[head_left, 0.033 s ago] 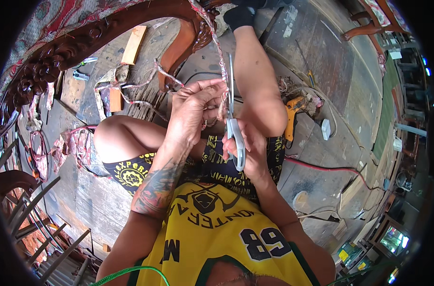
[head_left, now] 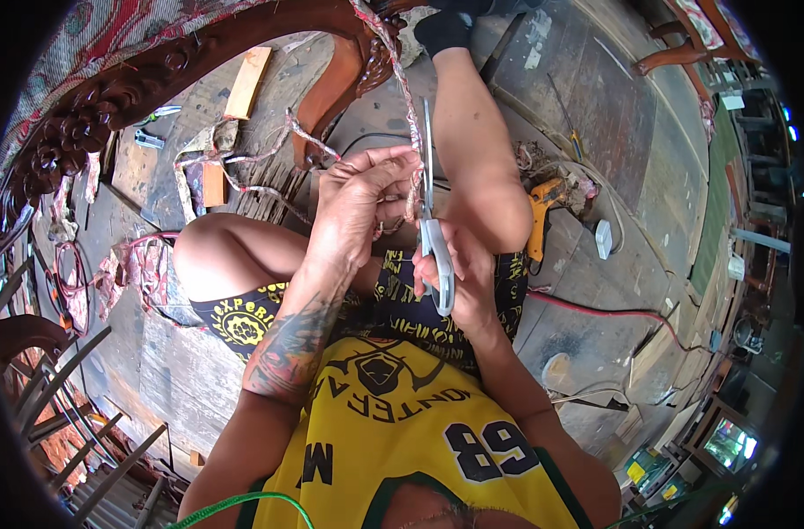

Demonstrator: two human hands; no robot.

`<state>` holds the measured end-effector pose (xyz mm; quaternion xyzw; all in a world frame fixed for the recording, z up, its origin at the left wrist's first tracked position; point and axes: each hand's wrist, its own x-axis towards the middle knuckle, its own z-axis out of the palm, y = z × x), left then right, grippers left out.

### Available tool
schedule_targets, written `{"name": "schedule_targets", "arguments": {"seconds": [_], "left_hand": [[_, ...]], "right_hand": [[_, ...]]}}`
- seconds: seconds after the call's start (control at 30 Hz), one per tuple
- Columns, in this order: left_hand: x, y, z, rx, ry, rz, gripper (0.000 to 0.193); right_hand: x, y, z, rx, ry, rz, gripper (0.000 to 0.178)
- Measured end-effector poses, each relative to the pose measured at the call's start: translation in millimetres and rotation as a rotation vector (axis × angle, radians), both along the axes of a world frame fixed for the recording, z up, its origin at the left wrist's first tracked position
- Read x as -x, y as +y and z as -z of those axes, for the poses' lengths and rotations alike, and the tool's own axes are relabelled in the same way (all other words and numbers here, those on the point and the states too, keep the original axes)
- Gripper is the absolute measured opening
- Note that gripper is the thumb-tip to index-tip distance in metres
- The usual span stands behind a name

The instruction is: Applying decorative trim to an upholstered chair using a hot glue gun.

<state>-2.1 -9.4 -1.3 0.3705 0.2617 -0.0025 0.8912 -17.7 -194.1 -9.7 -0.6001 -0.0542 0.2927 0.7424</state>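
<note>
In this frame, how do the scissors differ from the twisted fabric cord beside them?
The scissors have a pale grey handle and slim, straight blades; the fabric cord is mottled reddish and off-white, and bends. The scissors sit in the right hand, while the left hand pinches the cord. The cord reaches the picture's top edge; the scissors' tip stops well below it. Both are held, side by side.

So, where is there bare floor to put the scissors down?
Bare floor upper right, between the thin tool and the green strip, and lower left, between the left arm and dark slats. Crowded: around the orange tool, with tangled scraps; near the carved frame, with twisted strips and a wood block.
</note>
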Motion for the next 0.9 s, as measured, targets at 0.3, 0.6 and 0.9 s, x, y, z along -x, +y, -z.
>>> {"name": "schedule_targets", "arguments": {"seconds": [0.3, 0.6, 0.9], "left_hand": [[-2.4, -1.9, -0.2, -0.107, 0.015, 0.025, 0.026], [-1.7, -0.7, 1.7, -0.037, -0.007, -0.003, 0.029], [-5.9, 3.8, 9.3, 0.065, -0.05, 0.017, 0.036]], "right_hand": [[-0.2, 3.4, -4.7, -0.02, 0.068, 0.037, 0.048], [1.7, 3.5, -0.5, 0.063, 0.073, 0.044, 0.051], [1.2, -2.0, 4.4, -0.072, 0.074, -0.017, 0.05]]}}
